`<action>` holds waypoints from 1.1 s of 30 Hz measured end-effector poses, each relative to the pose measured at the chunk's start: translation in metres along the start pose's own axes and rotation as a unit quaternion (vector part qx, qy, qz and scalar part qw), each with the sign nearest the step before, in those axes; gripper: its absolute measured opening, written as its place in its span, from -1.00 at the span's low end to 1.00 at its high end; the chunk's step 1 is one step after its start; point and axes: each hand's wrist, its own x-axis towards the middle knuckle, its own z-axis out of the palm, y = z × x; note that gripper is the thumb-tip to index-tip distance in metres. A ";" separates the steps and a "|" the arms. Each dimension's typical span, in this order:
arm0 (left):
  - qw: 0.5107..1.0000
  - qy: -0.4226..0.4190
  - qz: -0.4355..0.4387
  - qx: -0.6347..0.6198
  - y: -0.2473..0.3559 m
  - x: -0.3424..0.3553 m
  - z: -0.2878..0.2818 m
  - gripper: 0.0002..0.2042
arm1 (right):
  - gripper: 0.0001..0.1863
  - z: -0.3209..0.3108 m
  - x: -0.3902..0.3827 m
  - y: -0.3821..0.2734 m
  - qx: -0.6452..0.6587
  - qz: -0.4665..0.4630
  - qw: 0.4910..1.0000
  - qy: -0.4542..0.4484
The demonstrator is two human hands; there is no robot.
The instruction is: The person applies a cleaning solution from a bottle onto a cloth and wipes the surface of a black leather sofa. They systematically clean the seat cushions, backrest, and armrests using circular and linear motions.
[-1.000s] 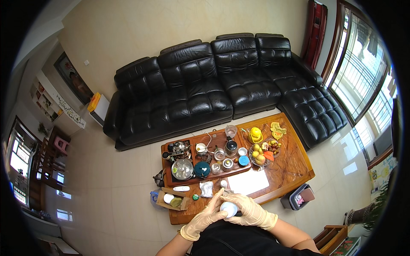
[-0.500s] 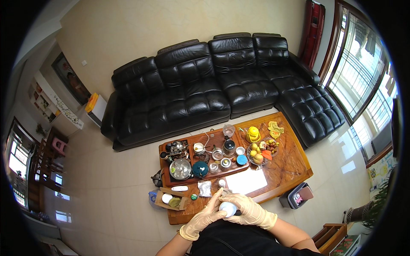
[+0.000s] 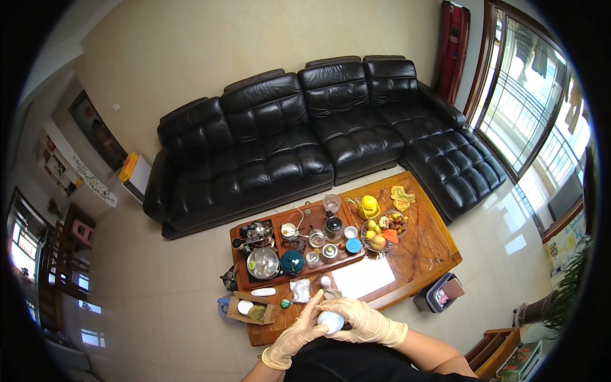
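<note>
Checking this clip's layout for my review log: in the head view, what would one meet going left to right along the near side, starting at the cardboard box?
Cardboard box → left gloved hand → pale round-ended object → right gloved hand → dark bin.

Daylight from right-hand glass door (image 3: 519, 105), floor (image 3: 162, 286) glare, fisheye-bent edges

Small white container (image 3: 331, 322) is smooth, apparently plastic. Tabletop (image 3: 428, 239) is glossy, veined wood; sofa (image 3: 254, 162) is shiny and leather-like. Floor tiles (image 3: 159, 286) are smooth, reflective.
</note>
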 end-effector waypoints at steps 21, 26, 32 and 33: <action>0.999 -0.032 0.028 -0.025 -0.009 0.000 -0.005 0.20 | -0.24 -0.007 -0.009 -0.001 0.056 0.050 0.997 0.004; 0.993 -0.026 0.094 -0.061 0.006 -0.002 -0.014 0.08 | -0.19 -0.027 0.000 -0.027 0.054 -0.058 0.984 0.159; 0.986 0.001 0.148 -0.075 0.008 -0.005 -0.022 -0.12 | -0.16 -0.033 -0.007 -0.032 0.019 0.025 0.993 0.110; 0.985 0.016 0.149 -0.082 0.010 -0.008 -0.020 -0.13 | -0.16 -0.036 -0.004 -0.037 0.025 -0.060 0.991 0.119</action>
